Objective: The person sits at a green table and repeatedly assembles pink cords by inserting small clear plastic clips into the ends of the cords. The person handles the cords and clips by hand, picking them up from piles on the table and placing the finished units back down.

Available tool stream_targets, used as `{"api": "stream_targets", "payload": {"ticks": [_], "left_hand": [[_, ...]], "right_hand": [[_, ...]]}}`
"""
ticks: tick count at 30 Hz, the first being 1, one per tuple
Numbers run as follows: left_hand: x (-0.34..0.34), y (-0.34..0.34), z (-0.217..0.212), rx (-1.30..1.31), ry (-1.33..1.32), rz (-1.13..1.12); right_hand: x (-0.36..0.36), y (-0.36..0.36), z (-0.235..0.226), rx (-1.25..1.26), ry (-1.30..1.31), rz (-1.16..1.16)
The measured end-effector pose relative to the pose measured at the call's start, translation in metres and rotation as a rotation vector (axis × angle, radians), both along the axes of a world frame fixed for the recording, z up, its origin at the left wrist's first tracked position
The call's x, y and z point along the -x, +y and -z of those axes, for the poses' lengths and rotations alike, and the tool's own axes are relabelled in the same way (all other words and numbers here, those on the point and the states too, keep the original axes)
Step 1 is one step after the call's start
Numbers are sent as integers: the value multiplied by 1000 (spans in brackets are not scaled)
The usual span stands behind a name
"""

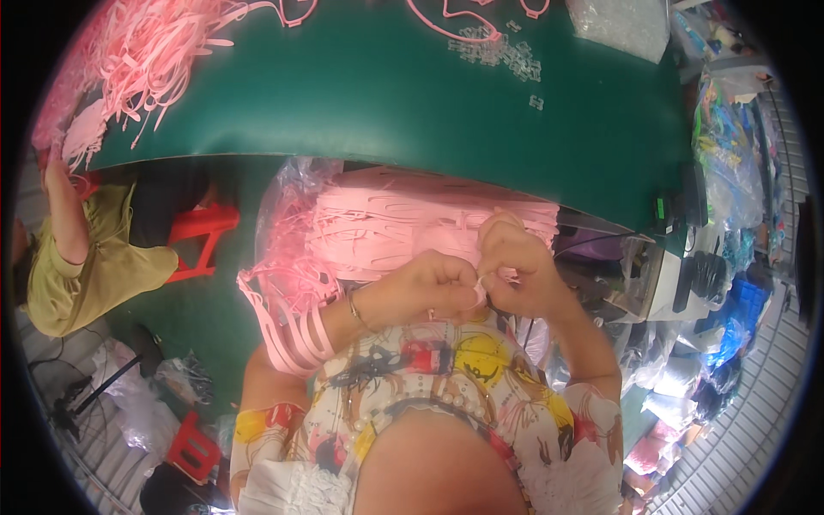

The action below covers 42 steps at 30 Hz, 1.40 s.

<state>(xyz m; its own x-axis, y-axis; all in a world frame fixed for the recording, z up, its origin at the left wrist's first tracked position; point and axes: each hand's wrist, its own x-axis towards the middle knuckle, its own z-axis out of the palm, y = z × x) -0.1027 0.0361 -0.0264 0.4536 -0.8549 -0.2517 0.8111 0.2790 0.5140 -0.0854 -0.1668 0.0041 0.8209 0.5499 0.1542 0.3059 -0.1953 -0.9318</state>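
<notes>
Close together in front of my chest, my left hand (439,287) and my right hand (519,268) both have their fingers pinched. A short bit of thin pink strap (481,292) shows between the fingertips; most of it is hidden. Under and beyond my hands lies a thick stack of flat pink straps (386,225), some with slits along them. Several pink strap loops (287,339) hang around my left forearm. A looser tangle of pink straps (300,283) in clear plastic lies left of the stack.
A green-topped table (343,94) spans the far side. On it are a heap of pink straps (159,51), small clear plastic pieces (506,56) and a clear bag (620,26). At left, a person in an olive top (103,257) sits near a red stool (202,240). Plastic bags (725,154) crowd the right.
</notes>
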Motion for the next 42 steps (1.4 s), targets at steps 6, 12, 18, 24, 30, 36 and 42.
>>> {"api": "stream_targets", "payload": {"ticks": [6,12,18,24,30,36,42], "left_hand": [[-2,6,1,9,30,14],[-8,7,-12,-301,-279,-10],[-8,8,-18,-348,-235,-75],[-7,8,-17,-299,-205,-144],[-7,10,-13,-502,-796,-229],[-10,15,-21,-393,-343,-143],[-7,10,-24,-571,-674,-275]], "right_hand": [[5,3,0,101,-224,79],[3,3,-2,88,-175,82],[4,3,-8,294,-327,69],[2,3,1,105,-245,69],[2,4,-1,216,-272,104],[-1,3,-5,251,-358,53],[1,9,-1,212,-247,118]]}}
